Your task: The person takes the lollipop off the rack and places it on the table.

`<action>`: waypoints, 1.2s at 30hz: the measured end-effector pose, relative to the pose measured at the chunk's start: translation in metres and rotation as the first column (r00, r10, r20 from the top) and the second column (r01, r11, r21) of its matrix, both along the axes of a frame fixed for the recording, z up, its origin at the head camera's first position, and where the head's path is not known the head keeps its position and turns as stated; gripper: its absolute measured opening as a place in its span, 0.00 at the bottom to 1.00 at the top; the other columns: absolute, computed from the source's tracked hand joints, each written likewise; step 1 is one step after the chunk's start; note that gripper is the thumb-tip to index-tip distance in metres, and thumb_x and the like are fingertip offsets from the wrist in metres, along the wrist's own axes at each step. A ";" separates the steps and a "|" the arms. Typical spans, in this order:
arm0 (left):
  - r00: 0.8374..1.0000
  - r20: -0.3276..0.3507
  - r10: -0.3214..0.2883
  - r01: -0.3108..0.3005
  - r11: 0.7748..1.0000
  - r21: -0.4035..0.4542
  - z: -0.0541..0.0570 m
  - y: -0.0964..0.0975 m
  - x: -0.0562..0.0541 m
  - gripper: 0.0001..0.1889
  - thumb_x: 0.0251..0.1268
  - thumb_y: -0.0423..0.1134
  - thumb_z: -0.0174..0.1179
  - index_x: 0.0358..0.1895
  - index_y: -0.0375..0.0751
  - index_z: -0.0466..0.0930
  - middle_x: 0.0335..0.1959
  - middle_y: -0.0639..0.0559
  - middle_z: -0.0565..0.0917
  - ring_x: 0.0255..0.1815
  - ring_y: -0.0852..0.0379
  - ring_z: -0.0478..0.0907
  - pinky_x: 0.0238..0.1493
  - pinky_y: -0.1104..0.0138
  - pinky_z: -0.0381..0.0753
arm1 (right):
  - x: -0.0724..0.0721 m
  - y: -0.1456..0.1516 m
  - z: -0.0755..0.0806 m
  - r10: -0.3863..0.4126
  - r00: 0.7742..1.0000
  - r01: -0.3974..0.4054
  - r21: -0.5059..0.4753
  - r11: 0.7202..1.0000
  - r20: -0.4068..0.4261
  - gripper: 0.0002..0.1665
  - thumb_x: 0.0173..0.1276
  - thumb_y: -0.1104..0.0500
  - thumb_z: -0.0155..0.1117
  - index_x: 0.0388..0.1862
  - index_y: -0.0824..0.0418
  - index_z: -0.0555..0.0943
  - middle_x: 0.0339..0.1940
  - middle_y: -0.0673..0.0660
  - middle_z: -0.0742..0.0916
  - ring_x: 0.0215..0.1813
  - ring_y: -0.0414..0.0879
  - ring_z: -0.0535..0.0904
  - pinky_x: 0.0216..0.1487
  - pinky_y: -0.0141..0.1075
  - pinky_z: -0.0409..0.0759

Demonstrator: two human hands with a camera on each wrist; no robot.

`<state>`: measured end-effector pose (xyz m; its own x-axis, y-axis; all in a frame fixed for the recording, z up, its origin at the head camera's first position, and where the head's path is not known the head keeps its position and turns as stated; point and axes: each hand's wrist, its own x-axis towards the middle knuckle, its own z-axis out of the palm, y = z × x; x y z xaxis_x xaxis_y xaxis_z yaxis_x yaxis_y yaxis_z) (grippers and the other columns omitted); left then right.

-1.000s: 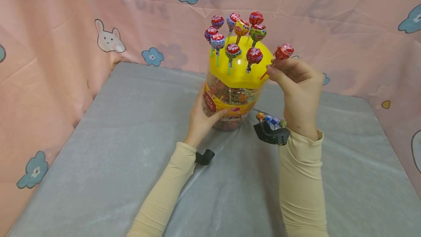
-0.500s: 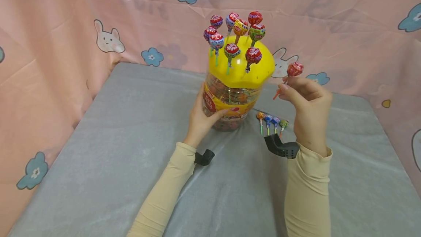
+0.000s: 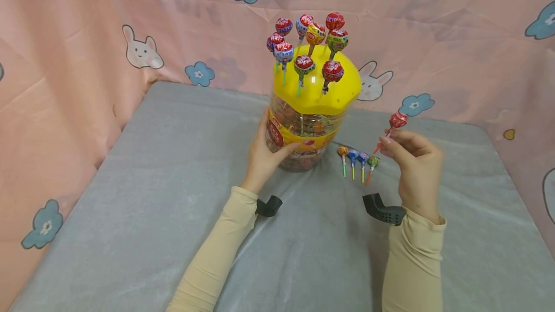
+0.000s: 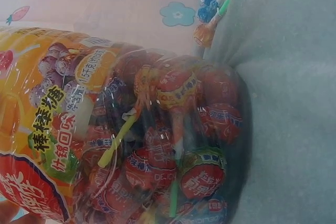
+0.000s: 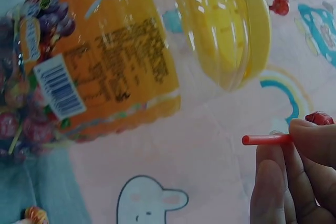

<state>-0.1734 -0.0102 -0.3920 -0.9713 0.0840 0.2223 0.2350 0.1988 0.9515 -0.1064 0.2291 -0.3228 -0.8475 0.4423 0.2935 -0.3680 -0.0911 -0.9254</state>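
A clear plastic jar [image 3: 312,124] with a yellow lid [image 3: 299,102] stands tilted slightly on the cloth, filled with wrapped lollipops [image 4: 202,179]. Several lollipops [image 3: 305,65] stick up from the lid on their sticks. My left hand [image 3: 265,160] grips the jar's lower side, thumb across the label. To the right of the jar, my right hand [image 3: 418,167] pinches a red-wrapped lollipop [image 3: 398,120] by its stick, head up. The red stick's free end [image 5: 257,140] pokes out past the fingertips in the right wrist view, apart from the jar.
Several lollipops [image 3: 363,158] lie in a row on the grey cloth [image 3: 173,167], between the jar and my right hand. A pink patterned curtain [image 3: 243,61] hangs behind the table. Black wrist mounts [image 3: 383,212] stick out from both sleeves.
My right hand has moved away from the lid, to the right and down, carrying the red lollipop. The row on the cloth has come into full view. My left hand stays on the jar.
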 end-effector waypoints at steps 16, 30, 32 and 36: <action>1.000 -0.002 -0.021 0.021 0.999 0.043 -0.002 0.001 -0.002 0.52 0.53 0.44 0.71 0.76 0.50 0.44 0.71 0.50 0.60 0.68 0.54 0.60 0.62 0.55 0.69 | 0.010 0.039 -0.036 -0.050 0.986 0.064 -0.079 0.995 0.162 0.04 0.55 0.78 0.65 0.32 0.77 0.83 0.28 0.59 0.86 0.27 0.45 0.84 0.32 0.31 0.83; 1.000 0.013 -0.009 0.009 1.000 0.014 -0.001 0.001 -0.001 0.52 0.52 0.44 0.71 0.76 0.48 0.45 0.72 0.49 0.59 0.69 0.54 0.59 0.64 0.55 0.67 | 0.006 0.072 -0.089 0.055 0.910 -0.030 -0.066 0.997 0.410 0.11 0.58 0.76 0.64 0.26 0.62 0.85 0.25 0.50 0.86 0.27 0.39 0.83 0.31 0.27 0.82; 1.000 0.015 -0.008 0.008 1.000 0.012 -0.001 0.001 -0.001 0.52 0.53 0.44 0.71 0.76 0.48 0.44 0.72 0.49 0.59 0.69 0.54 0.58 0.64 0.54 0.66 | 0.005 0.075 -0.094 0.061 0.901 -0.035 -0.069 0.997 0.429 0.12 0.58 0.76 0.64 0.26 0.61 0.85 0.24 0.49 0.86 0.26 0.38 0.83 0.31 0.27 0.81; 1.000 0.012 -0.009 0.008 1.000 0.018 -0.001 0.000 -0.001 0.52 0.53 0.43 0.71 0.76 0.49 0.44 0.72 0.48 0.59 0.69 0.53 0.59 0.64 0.54 0.67 | 0.005 0.079 -0.101 0.072 0.891 -0.040 -0.081 0.996 0.448 0.15 0.59 0.78 0.61 0.24 0.60 0.85 0.23 0.49 0.86 0.26 0.37 0.83 0.30 0.26 0.81</action>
